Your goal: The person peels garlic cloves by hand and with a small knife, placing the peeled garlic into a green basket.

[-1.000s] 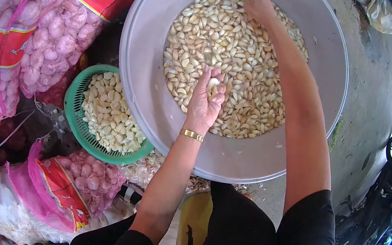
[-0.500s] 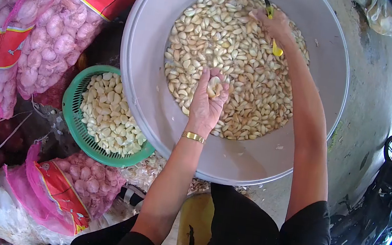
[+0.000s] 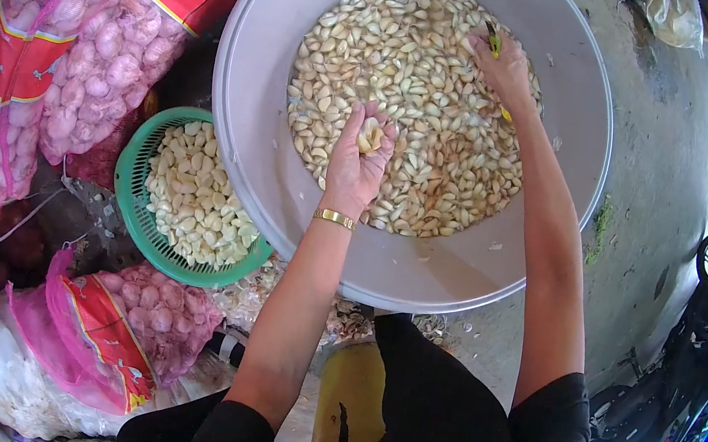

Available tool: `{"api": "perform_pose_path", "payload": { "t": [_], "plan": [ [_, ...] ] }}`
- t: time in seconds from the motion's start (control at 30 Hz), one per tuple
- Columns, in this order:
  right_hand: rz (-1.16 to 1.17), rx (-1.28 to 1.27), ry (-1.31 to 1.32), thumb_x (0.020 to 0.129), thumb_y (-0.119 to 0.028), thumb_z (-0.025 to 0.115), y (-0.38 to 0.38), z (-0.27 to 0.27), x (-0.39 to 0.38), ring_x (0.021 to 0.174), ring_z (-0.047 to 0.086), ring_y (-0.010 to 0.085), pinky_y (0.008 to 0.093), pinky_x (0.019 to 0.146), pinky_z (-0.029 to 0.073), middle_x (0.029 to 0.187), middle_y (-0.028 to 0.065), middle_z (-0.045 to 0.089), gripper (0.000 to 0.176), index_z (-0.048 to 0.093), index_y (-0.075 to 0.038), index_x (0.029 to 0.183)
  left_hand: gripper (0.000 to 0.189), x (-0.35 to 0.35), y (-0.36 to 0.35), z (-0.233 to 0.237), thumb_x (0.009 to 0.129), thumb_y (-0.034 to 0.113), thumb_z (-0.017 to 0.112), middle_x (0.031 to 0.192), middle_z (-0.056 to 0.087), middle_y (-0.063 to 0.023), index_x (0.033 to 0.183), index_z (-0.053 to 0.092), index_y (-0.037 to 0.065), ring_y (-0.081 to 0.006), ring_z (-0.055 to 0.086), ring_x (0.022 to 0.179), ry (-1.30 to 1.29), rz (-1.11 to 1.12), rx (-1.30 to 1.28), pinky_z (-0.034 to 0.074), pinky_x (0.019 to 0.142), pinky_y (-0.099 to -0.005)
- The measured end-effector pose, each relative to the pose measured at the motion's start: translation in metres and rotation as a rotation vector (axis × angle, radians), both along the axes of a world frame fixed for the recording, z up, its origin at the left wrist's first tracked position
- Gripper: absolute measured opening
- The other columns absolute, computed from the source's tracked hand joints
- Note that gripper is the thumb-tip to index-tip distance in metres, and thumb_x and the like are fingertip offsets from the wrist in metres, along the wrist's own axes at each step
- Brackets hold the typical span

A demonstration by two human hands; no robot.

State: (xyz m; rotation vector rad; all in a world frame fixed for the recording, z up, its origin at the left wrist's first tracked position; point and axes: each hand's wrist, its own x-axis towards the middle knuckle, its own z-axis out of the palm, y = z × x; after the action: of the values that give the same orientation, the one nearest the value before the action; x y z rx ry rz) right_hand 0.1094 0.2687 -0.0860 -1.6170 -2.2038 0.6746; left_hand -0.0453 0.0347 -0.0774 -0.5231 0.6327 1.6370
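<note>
Inspected from the near side outward, with both hands accounted for. Noted first: round green plastic basket with slotted sides (image 3: pixel 131 183), filled with cream-coloured peeled garlic cloves (image 3: pixel 197 191), just beside the large round grey plastic tub (image 3: pixel 265 147). Could be tipped by a stray knock from the left forearm. Noted next, above the tub's contents: left hand (image 3: pixel 360 157), palm up, fingers curled around pale garlic pieces (image 3: pixel 370 136); cannot confirm a count. Could lose these through a slackened curl, mixing them into the wet-looking tan garlic cloves (image 3: pixel 424 168) below. Noted farthest: right hand (image 3: pixel 504 69), gripping 1 slim yellow-and-black tool (image 3: pixel 495 43), apparently a knife, near the tub's far side. Could slip through wet fingers and vanish among the cloves, or nick a fingertip through groping with the blade exposed.
</note>
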Motion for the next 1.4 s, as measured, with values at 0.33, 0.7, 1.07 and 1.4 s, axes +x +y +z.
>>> {"api": "perform_pose_path", "payload": {
  "t": [0.33,0.7,1.07,1.4],
  "plan": [
    [0.029,-0.059,-0.081,0.085,-0.040,0.063,-0.014,-0.028,0.003,0.091,0.064,0.0388,0.0447,0.081,0.050,0.098,0.0219,0.067,0.039,0.067,-0.009,0.108,0.026,-0.003,-0.002,-0.008,0.092,0.023,0.064,0.092,0.058,-0.0099,0.107,0.057,0.003,-0.0213,0.060,0.081,0.019,-0.006,-0.028,0.054,0.061,-0.0241],
    [0.150,0.111,-0.151,0.081,-0.027,0.066,-0.041,-0.026,-0.024,0.092,0.065,0.0369,0.0442,0.081,0.052,0.098,0.0210,0.068,0.042,0.064,-0.007,0.117,0.023,-0.001,-0.002,-0.006,0.093,0.023,0.063,0.093,0.060,-0.0101,0.104,0.058,0.003,-0.0212,0.060,0.082,0.023,-0.006,-0.023,0.056,0.065,-0.0246],
    [0.365,-0.351,0.331,0.086,-0.031,0.069,-0.144,0.056,-0.046,0.069,0.063,0.0181,0.0338,0.064,0.050,0.080,0.0143,0.069,0.033,0.070,0.000,0.096,0.024,0.003,0.004,0.023,0.091,0.026,0.066,0.090,0.060,-0.0068,0.099,0.059,0.005,-0.0191,0.059,0.084,0.043,0.021,-0.126,0.056,0.070,-0.0257],
    [0.482,0.082,0.158,0.087,-0.022,0.057,-0.049,-0.034,-0.185,0.098,0.063,0.0334,0.0421,0.083,0.051,0.109,0.0117,0.065,0.033,0.063,-0.012,0.117,0.017,-0.004,-0.008,-0.014,0.090,0.022,0.067,0.091,0.059,-0.0068,0.098,0.062,0.008,-0.0180,0.058,0.077,-0.058,0.060,-0.126,0.052,0.059,-0.0242]
  ]
}}
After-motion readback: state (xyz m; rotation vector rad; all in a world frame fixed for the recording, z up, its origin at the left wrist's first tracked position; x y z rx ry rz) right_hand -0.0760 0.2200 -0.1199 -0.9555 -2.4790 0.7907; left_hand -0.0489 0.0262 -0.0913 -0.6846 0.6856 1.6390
